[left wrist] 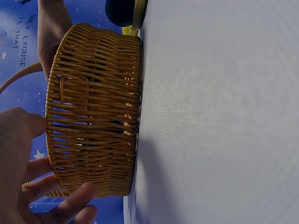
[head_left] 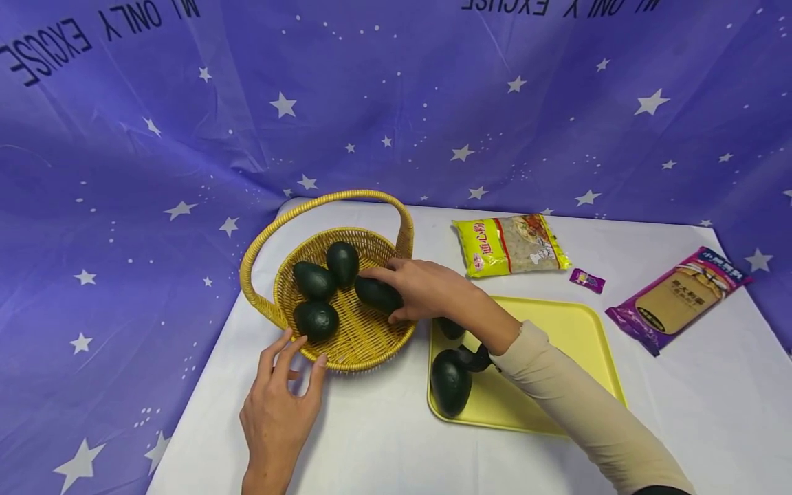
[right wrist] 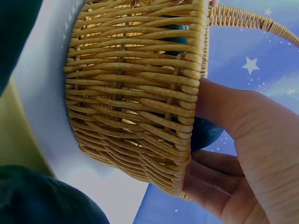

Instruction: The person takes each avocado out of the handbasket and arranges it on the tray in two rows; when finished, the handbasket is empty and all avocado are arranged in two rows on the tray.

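In the head view my right hand (head_left: pixel 427 287) grips a dark green avocado (head_left: pixel 379 295) inside the right part of a yellow wicker basket (head_left: pixel 359 350). Three more avocados lie at the basket's left: an upper one (head_left: pixel 342 263), a middle one (head_left: pixel 314 280) and a lower one (head_left: pixel 316 320). My left hand (head_left: pixel 281 405) is at the basket's near left rim, its fingers spread and slightly bent. The left wrist view has the left hand (left wrist: pixel 18 163) with its thumb at the rim. In the right wrist view, the held avocado (right wrist: pixel 204 134) shows partly behind the rim.
Right of the basket lies a yellow tray (head_left: pixel 544 330) bearing an avocado (head_left: pixel 451 383) and another (head_left: pixel 450 328) partly hidden by my right arm. Behind it are a yellow pasta bag (head_left: pixel 512 245), a small purple packet (head_left: pixel 587 280) and a purple noodle pack (head_left: pixel 679 300). The basket handle (head_left: pixel 328 199) arches up.
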A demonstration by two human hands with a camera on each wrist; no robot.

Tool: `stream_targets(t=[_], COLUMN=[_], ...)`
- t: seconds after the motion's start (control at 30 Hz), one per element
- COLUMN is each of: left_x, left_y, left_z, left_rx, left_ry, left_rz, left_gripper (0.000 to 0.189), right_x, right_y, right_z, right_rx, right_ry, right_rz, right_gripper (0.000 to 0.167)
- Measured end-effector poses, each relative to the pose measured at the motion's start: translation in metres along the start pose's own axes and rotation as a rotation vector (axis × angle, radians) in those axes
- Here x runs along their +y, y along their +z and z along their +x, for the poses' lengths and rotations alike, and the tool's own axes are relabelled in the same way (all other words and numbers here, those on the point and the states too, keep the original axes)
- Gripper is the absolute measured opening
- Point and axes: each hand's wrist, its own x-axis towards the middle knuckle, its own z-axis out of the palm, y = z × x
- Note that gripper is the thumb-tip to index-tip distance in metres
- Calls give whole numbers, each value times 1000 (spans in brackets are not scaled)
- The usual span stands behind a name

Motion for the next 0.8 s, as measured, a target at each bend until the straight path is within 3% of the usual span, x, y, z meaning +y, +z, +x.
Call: stream_targets(t=[0.43,0.8], left_x=[1,0], left_y=[1,0], left_z=[1,0], left_rx=[-5,-6], left_ry=[-3,-6], left_rz=[1,5], left_gripper=[45,44], right_x=[2,3], right_y=[-6,-7], right_z=[-19,-37], right_rx=[66,139], right_ry=[-15,-35], right_rz=[-3,63], right_gripper=[93,95])
